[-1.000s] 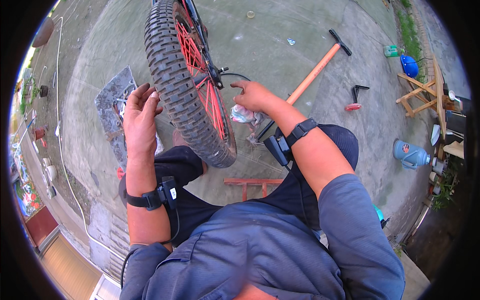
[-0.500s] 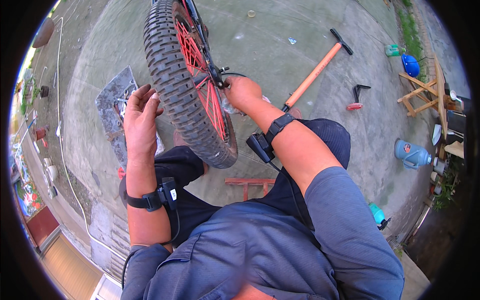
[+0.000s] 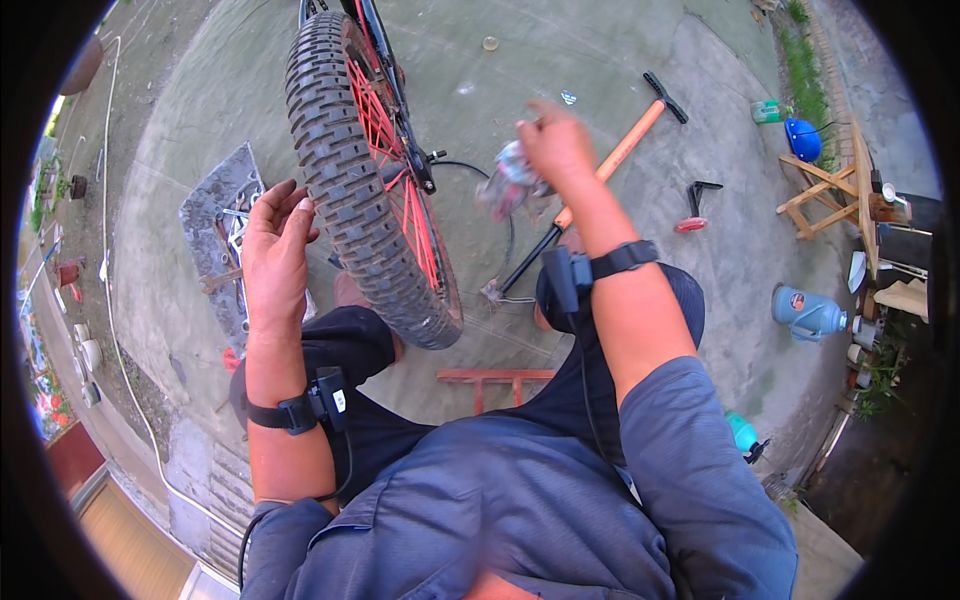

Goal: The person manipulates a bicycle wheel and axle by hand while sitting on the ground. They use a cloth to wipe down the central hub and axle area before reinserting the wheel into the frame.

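Note:
A bicycle wheel with a knobbly black tyre (image 3: pixel 335 150) and red spokes (image 3: pixel 412 225) stands in front of me. Left of the tyre is my left hand (image 3: pixel 278 245), its fingers loosely curled and apart, holding nothing. Whether a fingertip touches the rubber I cannot tell. My right hand (image 3: pixel 560 150) is raised to the right of the wheel, clear of the axle end (image 3: pixel 428 185). A crumpled pale and pinkish rag (image 3: pixel 513 182), smeared by motion, hangs from that hand's closed fingers. Beyond the rag, a thin dark cable (image 3: pixel 470 165) curves from near the hub.
On the left lies a grey metal sheet (image 3: pixel 205 215) with several wrenches. An orange-barrelled floor pump (image 3: pixel 628 140) lies at the right, by a black-and-red tool (image 3: pixel 693 205). Farther right are a blue jug (image 3: pixel 808 313), a blue helmet (image 3: pixel 803 140) and a wooden stand (image 3: pixel 825 195). Beneath me shows a red stool frame (image 3: pixel 490 377).
My right hand has left the wheel's axle and swung to the right and away from me, carrying the rag. The left hand stays beside the tyre. My view has shifted slightly.

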Demonstrator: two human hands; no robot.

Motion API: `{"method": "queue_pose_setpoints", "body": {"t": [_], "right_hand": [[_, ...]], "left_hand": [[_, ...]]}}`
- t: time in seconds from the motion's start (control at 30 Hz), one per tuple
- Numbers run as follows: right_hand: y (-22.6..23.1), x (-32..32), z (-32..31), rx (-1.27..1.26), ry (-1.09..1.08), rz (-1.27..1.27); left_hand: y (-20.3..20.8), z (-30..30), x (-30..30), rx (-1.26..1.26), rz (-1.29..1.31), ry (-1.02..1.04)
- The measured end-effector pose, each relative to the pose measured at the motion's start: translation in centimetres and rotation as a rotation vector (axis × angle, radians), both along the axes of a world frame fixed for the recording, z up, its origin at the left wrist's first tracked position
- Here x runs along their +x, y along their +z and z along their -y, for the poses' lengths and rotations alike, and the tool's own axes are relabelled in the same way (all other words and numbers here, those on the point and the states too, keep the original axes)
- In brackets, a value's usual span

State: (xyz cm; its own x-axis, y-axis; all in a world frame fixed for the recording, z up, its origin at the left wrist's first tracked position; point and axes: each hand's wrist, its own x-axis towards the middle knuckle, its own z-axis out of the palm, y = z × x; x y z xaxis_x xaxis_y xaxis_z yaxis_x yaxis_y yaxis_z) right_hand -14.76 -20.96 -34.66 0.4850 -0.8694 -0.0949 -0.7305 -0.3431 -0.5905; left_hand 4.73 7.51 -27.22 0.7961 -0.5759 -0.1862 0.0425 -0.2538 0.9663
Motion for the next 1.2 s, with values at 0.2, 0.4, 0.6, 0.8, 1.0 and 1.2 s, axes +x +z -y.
{"method": "queue_pose_setpoints", "body": {"t": [0.2, 0.4, 0.6, 0.8, 1.0, 1.2], "right_hand": [[9.8, -6.5, 5.8, -0.093, -0.25, 0.446], [14.4, -12.2, 6.7, -0.029, -0.381, 0.795], [13.1, -14.0, 7.5, 0.137, -0.351, 0.671], [9.2, -13.4, 8.5, 0.198, -0.168, 0.316], [9.2, -10.0, 6.3, 0.256, 0.037, 0.075], [7.8, -8.4, 6.2, 0.263, 0.121, 0.045]], "left_hand": [[0.1, 0.2, 0.0, -0.003, -0.001, -0.001], [-0.9, -0.1, 0.3, -0.022, -0.004, 0.005], [-1.3, -0.1, 0.6, -0.009, -0.008, -0.003], [-1.4, 0.1, 0.6, 0.0, -0.01, -0.004], [-1.4, -0.2, 0.7, 0.01, -0.025, -0.01], [-1.4, -0.4, 0.9, 0.016, -0.017, -0.016]]}}
